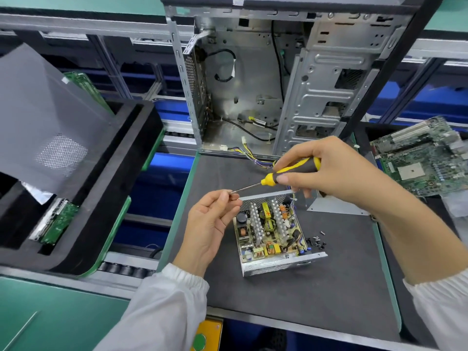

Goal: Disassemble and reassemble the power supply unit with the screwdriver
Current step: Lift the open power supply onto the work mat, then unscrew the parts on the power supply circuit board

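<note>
The power supply unit (272, 234) sits open on the dark mat (316, 295), its cover off and its circuit board, heat sinks and coils showing between the low metal walls. Just to its right lies a small cluster of black screws (316, 241) on the mat. Behind it, touching or just beside its far right corner, a flat grey metal plate (336, 207) rests on the mat.

The screwdriver (281, 174) hangs above the unit's far edge, tilted with its tip down toward the left. The right hand (334, 171) grips its black and yellow handle, fingers curled round it. The left hand (215, 224) pinches the metal tip between thumb and forefinger; whether a screw sits there is too small to tell.

Farther back an empty computer case (278, 79) stands upright with its side open, coloured wires trailing from its base. A green motherboard (425, 158) lies at the right, and a black foam tray (101, 188) with another board at the left
</note>
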`<state>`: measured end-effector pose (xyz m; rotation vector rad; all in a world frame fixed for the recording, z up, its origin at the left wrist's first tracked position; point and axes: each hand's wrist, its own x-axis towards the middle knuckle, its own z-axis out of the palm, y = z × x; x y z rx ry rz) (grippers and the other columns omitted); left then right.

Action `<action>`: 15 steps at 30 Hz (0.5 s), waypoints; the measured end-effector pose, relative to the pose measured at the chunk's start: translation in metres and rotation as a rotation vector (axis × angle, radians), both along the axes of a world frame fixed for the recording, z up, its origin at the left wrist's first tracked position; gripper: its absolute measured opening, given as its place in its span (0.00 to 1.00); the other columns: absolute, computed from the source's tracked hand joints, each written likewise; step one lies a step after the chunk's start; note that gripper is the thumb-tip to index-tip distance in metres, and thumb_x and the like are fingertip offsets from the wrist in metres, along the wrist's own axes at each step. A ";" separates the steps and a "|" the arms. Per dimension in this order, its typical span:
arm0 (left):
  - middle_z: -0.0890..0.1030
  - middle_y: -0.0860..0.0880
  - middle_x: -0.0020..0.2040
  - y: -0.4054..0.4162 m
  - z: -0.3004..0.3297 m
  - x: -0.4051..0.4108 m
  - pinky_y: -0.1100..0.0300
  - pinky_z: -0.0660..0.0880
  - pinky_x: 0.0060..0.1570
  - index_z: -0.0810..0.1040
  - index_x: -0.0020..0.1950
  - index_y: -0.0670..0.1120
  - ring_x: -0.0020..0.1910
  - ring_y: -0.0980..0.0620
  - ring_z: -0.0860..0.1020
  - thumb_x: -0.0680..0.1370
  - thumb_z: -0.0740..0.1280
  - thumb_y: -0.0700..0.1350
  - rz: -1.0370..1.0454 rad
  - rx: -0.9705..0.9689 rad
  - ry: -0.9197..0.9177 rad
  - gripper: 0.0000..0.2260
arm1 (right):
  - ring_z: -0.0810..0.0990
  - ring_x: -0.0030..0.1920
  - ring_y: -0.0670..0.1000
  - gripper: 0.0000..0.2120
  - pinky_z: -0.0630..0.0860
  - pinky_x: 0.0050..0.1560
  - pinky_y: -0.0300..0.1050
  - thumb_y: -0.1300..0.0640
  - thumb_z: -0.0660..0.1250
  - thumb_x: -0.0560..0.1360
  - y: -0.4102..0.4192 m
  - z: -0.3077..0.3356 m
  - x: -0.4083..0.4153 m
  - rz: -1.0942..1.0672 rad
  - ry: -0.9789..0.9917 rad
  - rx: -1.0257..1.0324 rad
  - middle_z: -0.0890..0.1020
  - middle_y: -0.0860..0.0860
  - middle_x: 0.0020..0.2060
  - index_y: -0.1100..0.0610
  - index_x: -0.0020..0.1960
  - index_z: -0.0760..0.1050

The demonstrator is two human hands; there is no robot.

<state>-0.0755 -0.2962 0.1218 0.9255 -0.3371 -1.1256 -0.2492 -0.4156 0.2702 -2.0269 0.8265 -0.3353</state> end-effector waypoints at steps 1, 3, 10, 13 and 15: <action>0.85 0.43 0.46 0.001 -0.002 0.003 0.63 0.80 0.44 0.84 0.47 0.42 0.44 0.51 0.84 0.72 0.69 0.44 -0.024 0.010 -0.018 0.08 | 0.77 0.25 0.48 0.04 0.69 0.27 0.30 0.57 0.74 0.70 -0.001 0.001 0.001 0.004 0.001 0.001 0.83 0.47 0.28 0.53 0.44 0.81; 0.84 0.42 0.49 0.005 -0.007 0.010 0.63 0.80 0.45 0.82 0.53 0.41 0.46 0.51 0.84 0.72 0.70 0.46 -0.085 0.028 -0.062 0.13 | 0.78 0.25 0.46 0.03 0.70 0.29 0.30 0.58 0.73 0.71 -0.001 0.003 0.006 0.005 0.010 -0.031 0.83 0.48 0.29 0.53 0.43 0.81; 0.83 0.48 0.39 0.024 -0.045 0.043 0.63 0.78 0.39 0.82 0.51 0.41 0.38 0.52 0.80 0.77 0.70 0.38 0.006 0.294 -0.505 0.04 | 0.77 0.24 0.39 0.03 0.69 0.29 0.27 0.56 0.73 0.71 0.000 0.003 0.034 0.108 0.187 -0.227 0.82 0.43 0.29 0.51 0.41 0.79; 0.82 0.46 0.40 0.020 -0.064 0.041 0.61 0.78 0.39 0.81 0.48 0.42 0.37 0.53 0.78 0.76 0.69 0.31 -0.047 0.399 -0.702 0.07 | 0.79 0.34 0.35 0.03 0.73 0.40 0.29 0.56 0.73 0.71 0.004 -0.004 0.055 0.201 0.309 -0.348 0.82 0.42 0.37 0.49 0.42 0.79; 0.81 0.45 0.42 0.013 -0.068 0.037 0.62 0.78 0.37 0.81 0.48 0.43 0.35 0.57 0.77 0.74 0.70 0.31 -0.055 0.385 -0.770 0.09 | 0.80 0.39 0.37 0.03 0.74 0.43 0.32 0.54 0.71 0.72 0.007 -0.010 0.066 0.263 0.376 -0.424 0.81 0.42 0.40 0.49 0.44 0.79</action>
